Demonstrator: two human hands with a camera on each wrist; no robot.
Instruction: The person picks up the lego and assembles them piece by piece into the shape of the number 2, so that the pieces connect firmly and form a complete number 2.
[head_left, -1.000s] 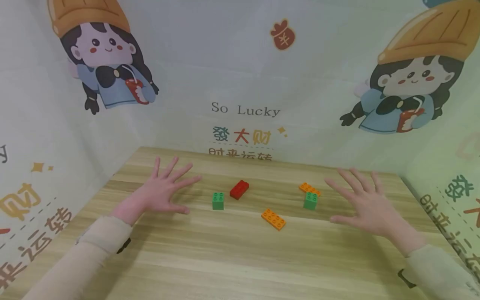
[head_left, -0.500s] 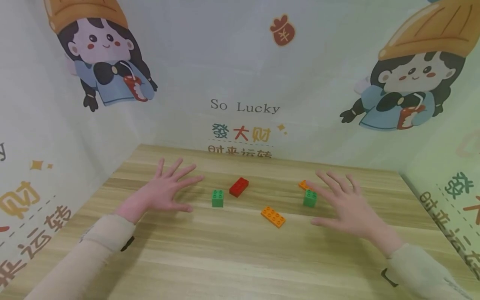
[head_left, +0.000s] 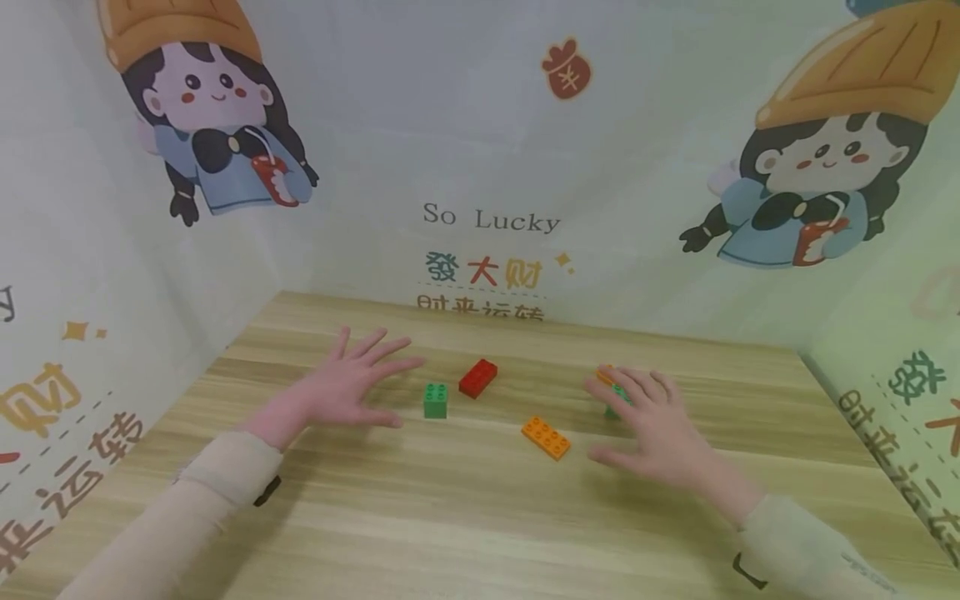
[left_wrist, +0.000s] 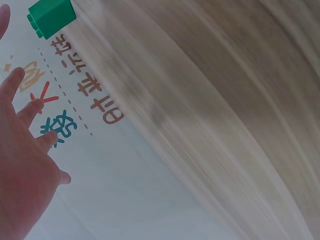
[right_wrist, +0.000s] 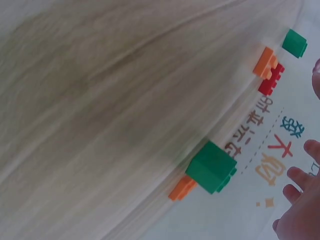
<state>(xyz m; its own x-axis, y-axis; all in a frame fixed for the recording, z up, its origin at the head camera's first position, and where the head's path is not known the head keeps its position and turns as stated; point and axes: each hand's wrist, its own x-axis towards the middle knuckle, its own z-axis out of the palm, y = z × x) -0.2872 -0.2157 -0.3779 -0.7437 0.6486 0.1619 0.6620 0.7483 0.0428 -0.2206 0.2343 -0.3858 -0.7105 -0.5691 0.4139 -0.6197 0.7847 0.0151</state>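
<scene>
My left hand (head_left: 345, 392) hovers over the left of the table with fingers spread, holding nothing. Just right of its fingertips stands a green toy building block (head_left: 436, 402), also at the top of the left wrist view. My right hand (head_left: 656, 429) reaches over a second green block (right_wrist: 211, 167), thumb and fingers apart. In the head view its fingers partly cover that block and the orange block (head_left: 603, 375) behind it. A red block (head_left: 478, 379) lies between the hands toward the back. Another orange block (head_left: 547, 437), flat and studded, lies left of my right thumb.
The blocks lie on a wood-grain table (head_left: 450, 525). A pale printed cloth (head_left: 360, 167) with cartoon figures and lettering rises along the table's back edge and both sides.
My right hand has moved left, from beside the right green block to over it, its fingers bending a little. My left hand has shifted slightly right toward the left green block.
</scene>
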